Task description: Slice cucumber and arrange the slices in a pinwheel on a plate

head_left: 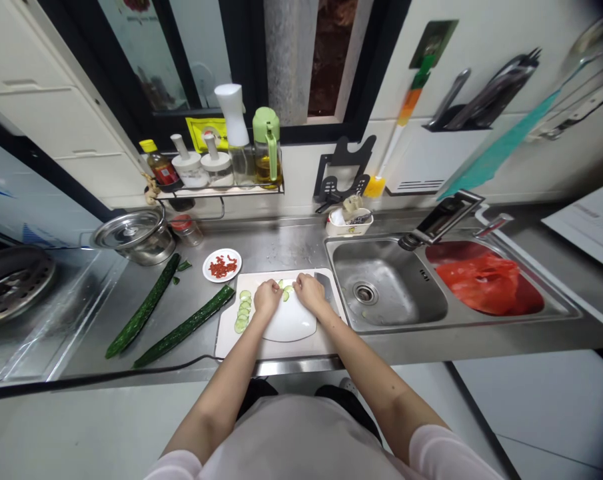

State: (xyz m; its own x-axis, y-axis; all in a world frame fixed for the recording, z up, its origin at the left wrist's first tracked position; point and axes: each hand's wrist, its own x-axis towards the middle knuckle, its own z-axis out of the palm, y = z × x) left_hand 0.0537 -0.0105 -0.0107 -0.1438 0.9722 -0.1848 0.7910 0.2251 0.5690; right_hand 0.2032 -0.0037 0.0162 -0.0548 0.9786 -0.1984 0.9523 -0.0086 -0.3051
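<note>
A white plate (290,325) lies on the light cutting board (231,340). Over its far part, my left hand (268,297) and my right hand (310,292) are close together with fingers pinched, each at a thin cucumber slice. Between them a few green slices (286,295) rest on the plate. A column of several cucumber slices (243,311) lies on the board left of the plate. Beside my right hand, a knife blade (324,285) lies at the board's far right corner, partly hidden. Two cucumbers (184,328) (144,313) lie on the counter to the left.
A small dish (207,268) of chopped red pieces stands beyond the board, near a steel pot (151,243) and a red-lidded jar (187,230). To the right is the sink (391,287), with a red bag (481,283) in its second basin. A bottle rack (221,191) hangs behind.
</note>
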